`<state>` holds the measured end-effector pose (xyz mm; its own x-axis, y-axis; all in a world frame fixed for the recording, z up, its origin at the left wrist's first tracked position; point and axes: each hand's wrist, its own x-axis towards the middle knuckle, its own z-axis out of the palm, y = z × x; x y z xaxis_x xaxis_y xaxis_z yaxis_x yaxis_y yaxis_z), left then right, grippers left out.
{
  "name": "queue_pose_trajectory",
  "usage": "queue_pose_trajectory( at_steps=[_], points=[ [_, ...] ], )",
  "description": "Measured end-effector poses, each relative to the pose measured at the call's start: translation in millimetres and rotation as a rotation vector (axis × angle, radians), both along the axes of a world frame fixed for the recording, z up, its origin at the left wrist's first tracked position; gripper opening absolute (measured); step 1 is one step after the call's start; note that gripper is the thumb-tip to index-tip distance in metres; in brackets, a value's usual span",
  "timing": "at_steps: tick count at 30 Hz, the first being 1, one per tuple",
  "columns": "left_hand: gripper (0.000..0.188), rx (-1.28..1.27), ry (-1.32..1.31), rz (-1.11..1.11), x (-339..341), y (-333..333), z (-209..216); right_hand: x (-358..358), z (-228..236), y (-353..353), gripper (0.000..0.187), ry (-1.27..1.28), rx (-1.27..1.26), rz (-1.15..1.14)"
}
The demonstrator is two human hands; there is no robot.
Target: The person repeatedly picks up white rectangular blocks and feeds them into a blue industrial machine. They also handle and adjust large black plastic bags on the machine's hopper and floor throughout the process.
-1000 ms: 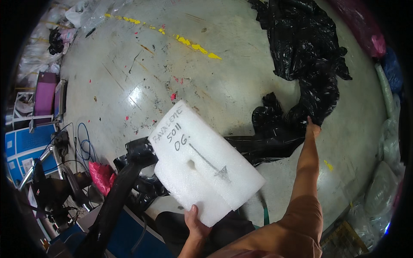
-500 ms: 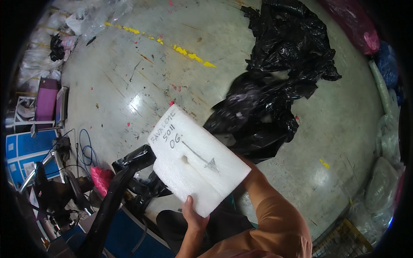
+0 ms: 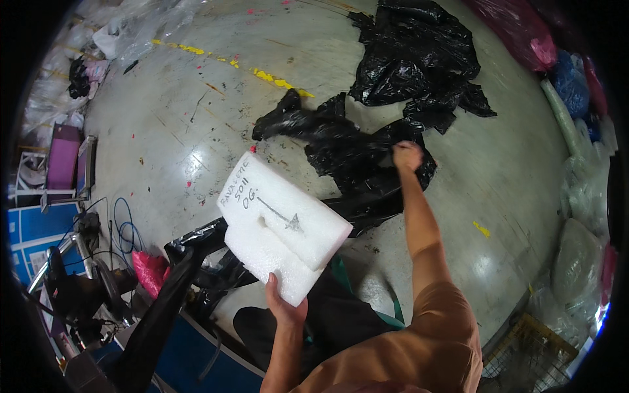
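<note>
My left hand [image 3: 286, 309] grips the near edge of a white foam block [image 3: 275, 229], thumb on top. The block is tilted, with dark handwriting, a drawn arrow and a small hole on its upper face. Farther off to the right, my right arm is stretched out, and my right hand [image 3: 408, 157] is closed on crumpled black plastic film [image 3: 357, 160]. That film spreads over the floor behind the block, partly hidden by it, and looks blurred. Black film [image 3: 196, 252] also runs out from the block's left side down toward the lower left.
Another heap of black film [image 3: 419, 56] lies at the back. A machine with metal tubes [image 3: 98, 268], a pink bundle [image 3: 151, 272] and blue cables [image 3: 128, 226] stand left. Clear plastic bundles [image 3: 580, 262] line the right, above a wire crate [image 3: 531, 350]. Yellow paint [image 3: 262, 74] marks the floor.
My right hand has come out from behind the foam block and reached forward right onto the black film. The film has spread leftward. The block has shifted slightly down and left in view.
</note>
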<state>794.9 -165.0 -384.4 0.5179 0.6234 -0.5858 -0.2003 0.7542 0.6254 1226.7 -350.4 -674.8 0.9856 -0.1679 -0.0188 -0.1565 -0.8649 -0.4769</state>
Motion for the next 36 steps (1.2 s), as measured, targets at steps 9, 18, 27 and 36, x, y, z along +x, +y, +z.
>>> queue_pose_trajectory(
  at_steps=[9,18,27,36],
  points=[
    [0.073,-0.042,0.005,-0.085,6.6,4.5,-6.2,-13.1,-116.5,-118.0,0.041,0.271,-0.055,-0.276],
    [0.068,-0.030,-0.010,0.009,16.0,-1.1,3.0,-135.6,63.8,275.5,0.015,0.451,1.028,0.710],
    [0.062,0.140,-0.047,-0.127,-45.6,-8.1,31.8,-110.8,247.4,261.1,0.022,0.010,0.949,0.882],
    [0.052,0.345,-0.052,-0.235,-126.2,-22.5,88.1,-59.8,139.8,-185.9,0.034,0.034,0.026,0.264]
  ],
)
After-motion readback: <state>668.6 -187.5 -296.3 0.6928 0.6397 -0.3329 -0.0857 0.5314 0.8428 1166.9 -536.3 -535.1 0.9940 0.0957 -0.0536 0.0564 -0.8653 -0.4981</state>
